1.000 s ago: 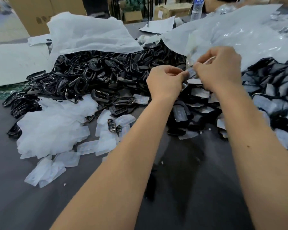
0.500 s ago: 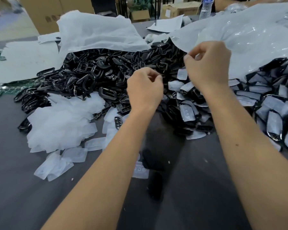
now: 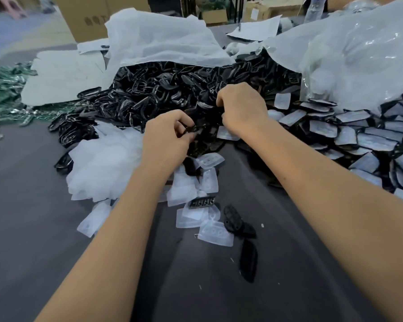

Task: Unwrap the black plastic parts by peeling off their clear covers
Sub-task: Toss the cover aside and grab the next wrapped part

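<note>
My left hand (image 3: 168, 140) pinches a small black plastic part (image 3: 192, 130) between thumb and fingers. My right hand (image 3: 242, 108) is curled into a fist just right of it, over the heap of bare black parts (image 3: 161, 96). What its fingers hold is hidden. A clear cover (image 3: 227, 134) lies right under that hand. Parts still in clear covers (image 3: 358, 138) are piled to the right. Peeled covers form a white heap (image 3: 107, 163) on the left, and several more (image 3: 196, 187) lie between my forearms.
Two loose black parts (image 3: 233, 220) (image 3: 248, 261) lie on the dark grey table (image 3: 56, 252). White sheets (image 3: 163, 43) and a large clear bag (image 3: 358, 54) drape over the piles at the back. Green items (image 3: 5, 94) sit far left, and a cardboard box (image 3: 86, 17) stands behind.
Both hands were pinched together on one wrapped part, then drew apart. Now they have dropped lower and left towards the bare-parts heap, the left still holding a part.
</note>
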